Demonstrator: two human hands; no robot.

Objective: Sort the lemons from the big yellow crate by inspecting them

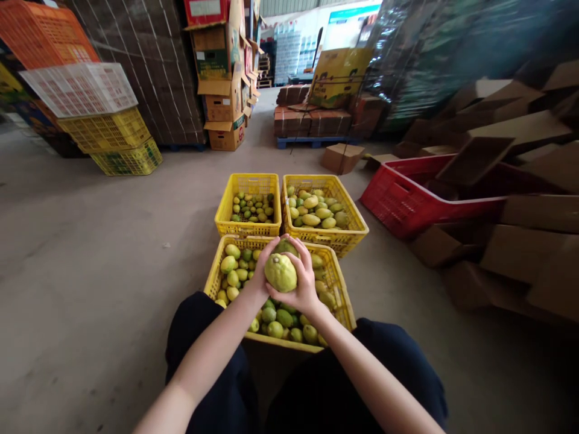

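Observation:
I hold one yellow-green lemon [280, 272] in front of me over the near yellow crate [211, 282], which is full of green and yellow lemons. My left hand [263, 265] wraps round the fruit's left side. My right hand [304, 283] cups its right side and underside, fingers curled over it. A second greener fruit [286, 246] shows just behind the held one, at my fingertips. Beyond stand two more yellow crates: the far left crate [225, 211] with small green lemons, the far right crate [357, 224] with larger yellow ones.
My knees in dark trousers flank the near crate. A red crate [398, 202] and a heap of flattened cardboard [520, 199] lie to the right. Stacked plastic crates [90, 114] stand at the left, cartons [224, 78] and a loaded pallet [312, 120] at the back. Bare concrete floor spreads left.

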